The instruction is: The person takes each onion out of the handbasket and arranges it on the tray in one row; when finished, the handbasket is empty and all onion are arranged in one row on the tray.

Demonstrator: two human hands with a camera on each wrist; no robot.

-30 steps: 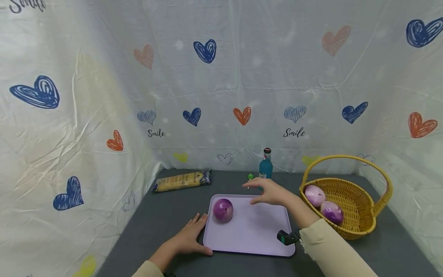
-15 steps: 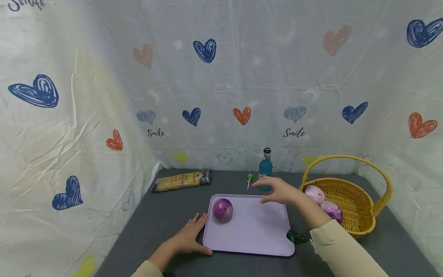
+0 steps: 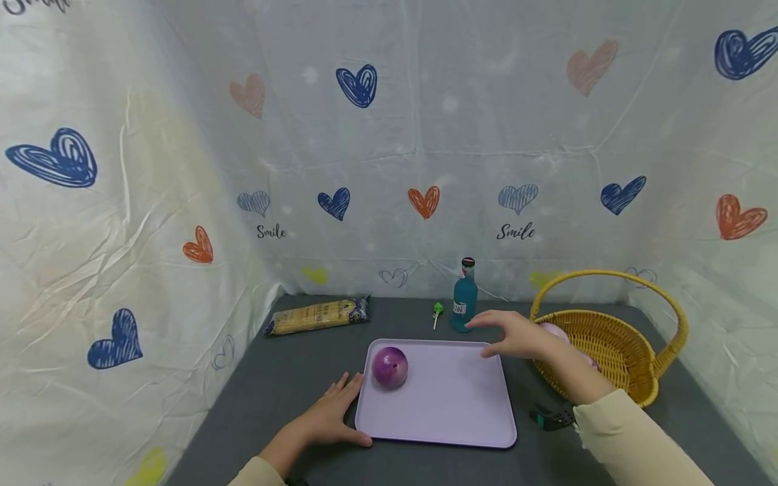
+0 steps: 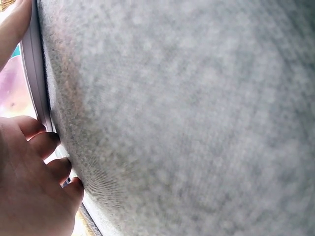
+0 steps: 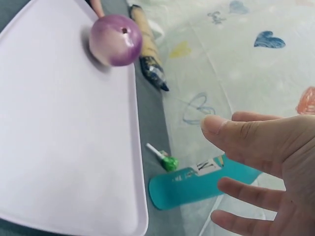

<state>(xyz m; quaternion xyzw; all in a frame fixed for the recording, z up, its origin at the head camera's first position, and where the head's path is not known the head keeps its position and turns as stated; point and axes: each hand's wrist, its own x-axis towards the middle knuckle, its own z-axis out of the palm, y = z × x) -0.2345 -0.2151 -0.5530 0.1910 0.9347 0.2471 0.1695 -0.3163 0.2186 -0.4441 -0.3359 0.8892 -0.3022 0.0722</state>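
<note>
A lilac tray [image 3: 437,412] lies on the dark table, with a glossy round purple-and-white onion-like vegetable [image 3: 390,368] near its far left corner. My left hand [image 3: 328,415] rests at the tray's left edge, fingers spread and thumb by the near left corner; the left wrist view shows the fingertips [image 4: 47,144] along the rim. Above the tray's far right corner, my right hand [image 3: 516,336] hovers with nothing held, thumb and fingers apart. The yellow wicker basket [image 3: 626,385] stands to its right, and my right forearm partly covers similar vegetables [image 3: 554,331] inside.
Behind the tray stands a blue bottle [image 3: 464,297], close behind the right fingers in the head view. A green lollipop [image 3: 437,312] lies left of it. A long yellow packet [image 3: 319,316] lies at the back left. A heart-printed curtain [image 3: 389,155] surrounds the table.
My right hand has moved right, away from the round vegetable on the tray and toward the basket, uncovering the lollipop and most of the bottle. My left hand has stayed at the tray's edge.
</note>
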